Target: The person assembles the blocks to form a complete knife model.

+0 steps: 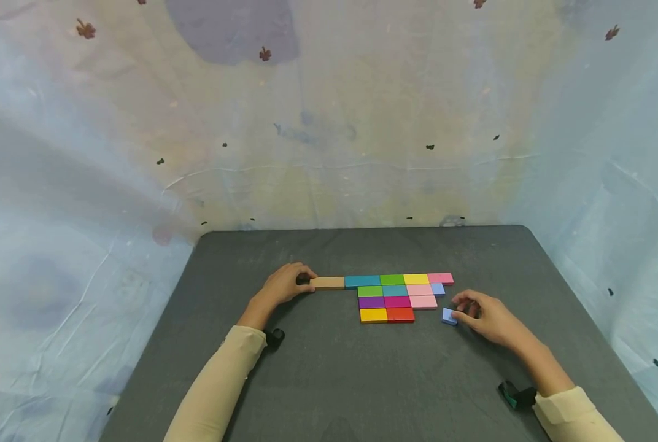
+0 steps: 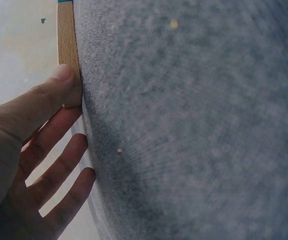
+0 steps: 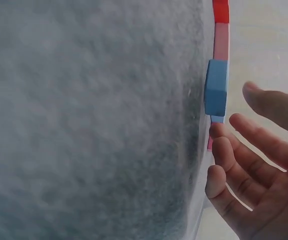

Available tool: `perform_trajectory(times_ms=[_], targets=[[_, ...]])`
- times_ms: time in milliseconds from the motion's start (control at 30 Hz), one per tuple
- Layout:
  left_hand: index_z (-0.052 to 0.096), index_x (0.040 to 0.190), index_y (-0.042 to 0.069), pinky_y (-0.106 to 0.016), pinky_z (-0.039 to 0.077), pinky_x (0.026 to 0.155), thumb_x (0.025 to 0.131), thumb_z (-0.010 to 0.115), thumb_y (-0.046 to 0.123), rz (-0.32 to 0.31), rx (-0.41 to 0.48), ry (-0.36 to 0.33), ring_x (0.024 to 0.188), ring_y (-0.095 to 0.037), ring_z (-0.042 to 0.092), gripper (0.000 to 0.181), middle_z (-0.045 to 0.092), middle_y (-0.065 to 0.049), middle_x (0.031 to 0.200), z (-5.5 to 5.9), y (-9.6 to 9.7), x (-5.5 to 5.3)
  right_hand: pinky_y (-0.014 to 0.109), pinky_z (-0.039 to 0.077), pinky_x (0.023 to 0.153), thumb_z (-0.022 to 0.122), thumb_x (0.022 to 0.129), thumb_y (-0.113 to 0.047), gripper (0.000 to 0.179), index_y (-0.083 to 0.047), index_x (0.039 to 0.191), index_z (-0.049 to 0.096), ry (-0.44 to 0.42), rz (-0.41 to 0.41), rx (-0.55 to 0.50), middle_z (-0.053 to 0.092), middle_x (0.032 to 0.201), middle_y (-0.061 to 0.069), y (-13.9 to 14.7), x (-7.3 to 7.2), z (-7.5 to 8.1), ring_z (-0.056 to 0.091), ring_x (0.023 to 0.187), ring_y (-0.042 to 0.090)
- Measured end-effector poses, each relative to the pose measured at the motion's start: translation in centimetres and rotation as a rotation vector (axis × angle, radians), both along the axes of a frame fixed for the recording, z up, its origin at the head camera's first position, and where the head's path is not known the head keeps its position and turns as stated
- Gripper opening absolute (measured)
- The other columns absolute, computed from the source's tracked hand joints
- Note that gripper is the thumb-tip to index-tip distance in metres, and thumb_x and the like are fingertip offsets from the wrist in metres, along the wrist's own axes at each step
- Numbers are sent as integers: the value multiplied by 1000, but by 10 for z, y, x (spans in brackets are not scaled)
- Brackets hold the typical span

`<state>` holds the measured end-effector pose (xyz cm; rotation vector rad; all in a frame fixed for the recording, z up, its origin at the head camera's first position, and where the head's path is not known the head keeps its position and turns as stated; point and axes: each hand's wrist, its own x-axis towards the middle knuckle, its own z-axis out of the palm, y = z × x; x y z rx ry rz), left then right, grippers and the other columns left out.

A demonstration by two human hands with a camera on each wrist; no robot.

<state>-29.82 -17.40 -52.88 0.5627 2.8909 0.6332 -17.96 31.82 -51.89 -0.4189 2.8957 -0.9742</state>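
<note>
Flat rectangular coloured blocks lie edge to edge in rows on the dark table. The top row runs from a plain wooden block point(image 1: 328, 283) through a teal block point(image 1: 362, 281) to a pink block point(image 1: 441, 279) at its right end. My left hand point(image 1: 286, 283) pinches the wooden block's left end; in the left wrist view the thumb is on it and the other fingers are spread. To the right of the rows sits a loose light blue block point(image 1: 448, 316), slightly turned. My right hand point(image 1: 490, 317) is beside it, fingers point(image 3: 249, 170) parted and loosely bent.
Below the top row are shorter rows, with a purple block point(image 1: 371, 302), a red block point(image 1: 400, 315) and a small blue block point(image 1: 437, 288). A patterned sheet point(image 1: 329, 123) hangs behind the table point(image 1: 318, 380). Dark straps point(image 1: 517, 396) are at both wrists.
</note>
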Motion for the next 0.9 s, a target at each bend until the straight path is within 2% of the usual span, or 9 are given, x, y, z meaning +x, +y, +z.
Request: perform_trajectory(times_ms=[367,900], targets=[[79,125,25,-51,55,103,94,84,37,3,-2,-2,114,-20,68,34,72,3,119,0,0,0,25,47,68,88,93,-22,40,-4,124,69,-43,12,-13,65,102,2,0,9,-5,57,86,16],[79,126,24,-52,54,104,94,84,35,8,-1,-5,116,-21,68,34,73,2,120,0,0,1,25,48,66,86,92,-12,31,-2,117,71,-1,32,-1,64,97,2,-5,10,-4,56,82,11]])
